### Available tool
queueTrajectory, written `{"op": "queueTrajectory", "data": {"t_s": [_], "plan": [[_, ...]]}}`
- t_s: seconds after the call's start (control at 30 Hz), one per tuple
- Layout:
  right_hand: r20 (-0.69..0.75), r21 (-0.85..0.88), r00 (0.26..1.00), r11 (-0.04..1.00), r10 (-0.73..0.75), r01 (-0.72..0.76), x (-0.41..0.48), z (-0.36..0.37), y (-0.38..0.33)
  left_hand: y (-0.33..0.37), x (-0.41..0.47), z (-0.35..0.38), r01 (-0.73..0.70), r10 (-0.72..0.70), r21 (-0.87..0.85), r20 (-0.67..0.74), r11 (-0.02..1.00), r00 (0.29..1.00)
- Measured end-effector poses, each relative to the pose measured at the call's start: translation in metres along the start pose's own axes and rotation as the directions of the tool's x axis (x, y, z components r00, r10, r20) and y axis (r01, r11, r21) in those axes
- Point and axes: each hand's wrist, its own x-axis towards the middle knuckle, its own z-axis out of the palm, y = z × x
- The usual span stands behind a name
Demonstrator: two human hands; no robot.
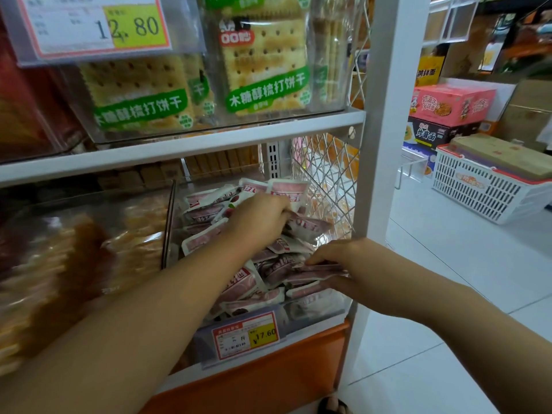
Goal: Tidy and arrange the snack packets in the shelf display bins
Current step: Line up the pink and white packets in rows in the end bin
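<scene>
A clear plastic bin [316, 307] on the lower shelf holds a loose heap of several pink-and-white snack packets [239, 283]. My left hand [260, 218] reaches deep into the bin, its fingers curled round a packet [291, 189] near the back of the heap. Near the bin's front right corner, my right hand [343, 265] pinches a flat stack of pink packets [316, 271] between thumb and fingers. A price tag [246, 336] reading 17.60 hangs on the bin's front.
The bin to the left holds brown snack packs [89, 252]. The shelf above carries green-labelled cracker packs [263, 64] behind a 12.80 price tag [92, 25]. A white upright post [382, 115] and wire mesh [325, 180] bound the bin's right side. A white basket [484, 189] and cartons [451, 104] stand on the floor at right.
</scene>
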Motion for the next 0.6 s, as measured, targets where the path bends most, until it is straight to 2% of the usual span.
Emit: {"op": "queueTrajectory", "data": {"t_s": [0.07, 0.17, 0.27, 0.4, 0.47, 0.53, 0.6], "plan": [[0.0, 0.005, 1.0, 1.0, 0.001, -0.001, 0.0, 0.0, 0.0, 0.0, 0.003, -0.001, 0.066, -0.067, -0.034, -0.041, 0.997, 0.997], [0.0, 0.013, 1.0, 1.0, 0.007, -0.007, 0.0, 0.0, -0.001, 0.003, 0.007, -0.002, 0.128, -0.129, -0.019, -0.02, 0.992, 0.991], [-0.002, 0.012, 1.0, 1.0, 0.009, -0.009, -0.001, 0.0, -0.001, 0.005, 0.007, -0.002, 0.147, -0.147, 0.016, 0.045, 0.989, 0.988], [-0.006, 0.007, 1.0, 1.0, -0.004, 0.004, -0.002, 0.0, -0.001, 0.002, 0.001, -0.006, 0.143, -0.143, 0.002, 0.045, 0.99, 0.989], [-0.003, 0.013, 1.0, 1.0, -0.002, 0.002, -0.002, 0.0, -0.001, -0.003, -0.003, -0.008, 0.05, -0.04, -0.05, 0.182, 0.998, 0.983], [-0.001, 0.022, 1.0, 1.0, 0.0, 0.0, -0.003, -0.001, -0.002, -0.009, -0.006, -0.01, -0.084, 0.108, -0.077, 0.384, 0.993, 0.917], [-0.004, 0.023, 1.0, 1.0, -0.002, 0.002, -0.003, -0.002, -0.002, -0.011, -0.008, -0.011, -0.222, 0.156, 0.072, 0.508, 0.972, 0.847]]}}
